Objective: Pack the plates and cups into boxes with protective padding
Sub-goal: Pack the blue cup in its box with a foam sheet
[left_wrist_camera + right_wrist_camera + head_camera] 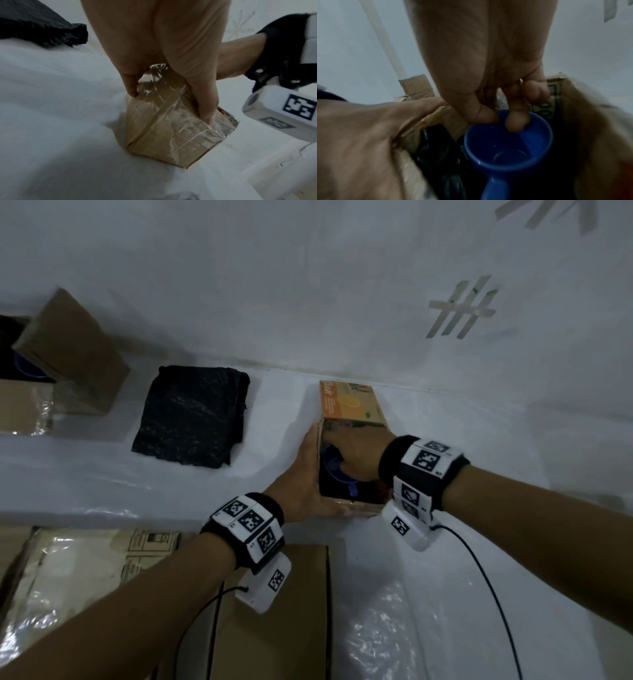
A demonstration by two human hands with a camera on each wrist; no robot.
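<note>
Putting cup (508, 146) in box (164, 129) | right hand (359, 453) pinches cup rim | left hand (305, 484) grips box | next: let go gently, add padding

Glossy blue plastic cup (508, 146) sits in a tape-shiny cardboard box (171, 135) (crinkly black plastic padding (191, 412) nearby).

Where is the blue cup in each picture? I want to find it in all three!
Head view: the blue cup sits right of centre, inside the small box, under the right hand.
Left wrist view: the cup is not visible; only the box's taped outside shows, held by the left hand.
Right wrist view: the cup is low and centre-right, with fingertips on its rim.
Shared landmark: the small box.
</note>
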